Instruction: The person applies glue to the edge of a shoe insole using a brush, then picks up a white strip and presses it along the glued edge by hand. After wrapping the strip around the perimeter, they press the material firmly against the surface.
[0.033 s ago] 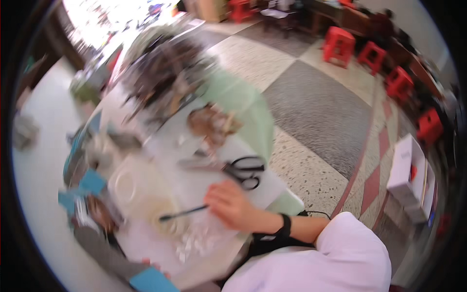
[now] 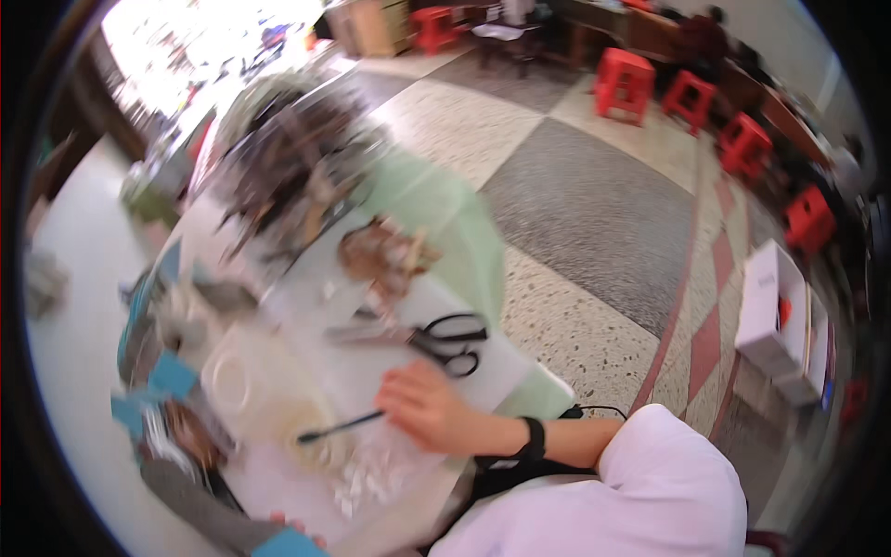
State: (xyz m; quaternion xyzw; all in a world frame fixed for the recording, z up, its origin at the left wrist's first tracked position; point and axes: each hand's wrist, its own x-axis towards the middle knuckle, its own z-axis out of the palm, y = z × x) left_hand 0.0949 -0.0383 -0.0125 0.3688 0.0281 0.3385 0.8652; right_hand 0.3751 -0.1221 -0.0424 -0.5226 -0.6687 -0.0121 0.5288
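My right hand [image 2: 422, 406], with a black band at its wrist, is closed around a thin dark stick [image 2: 339, 428] with a thicker dark tip, possibly a small brush. Its tip is over a pale yellowish round patch [image 2: 320, 450] on the white tabletop, beside several small white pieces [image 2: 367, 478]. Just beyond the hand lie scissors [image 2: 418, 342] with black handles. At the lower edge, a few fingertips [image 2: 295, 525], seemingly of my left hand, show beside a blue patch [image 2: 288, 545]; the rest is hidden.
Brown, dry-looking pieces [image 2: 380, 260] lie past the scissors. A big heap of dark material in clear plastic [image 2: 297, 167] stands at the far end. A translucent tub or lid [image 2: 232, 385] is at the left. Red stools [image 2: 624, 84] and a white box [image 2: 770, 302] stand on the floor.
The whole view has shifted slightly, with the table things a little further left. The right hand keeps its hold on the dark stick.
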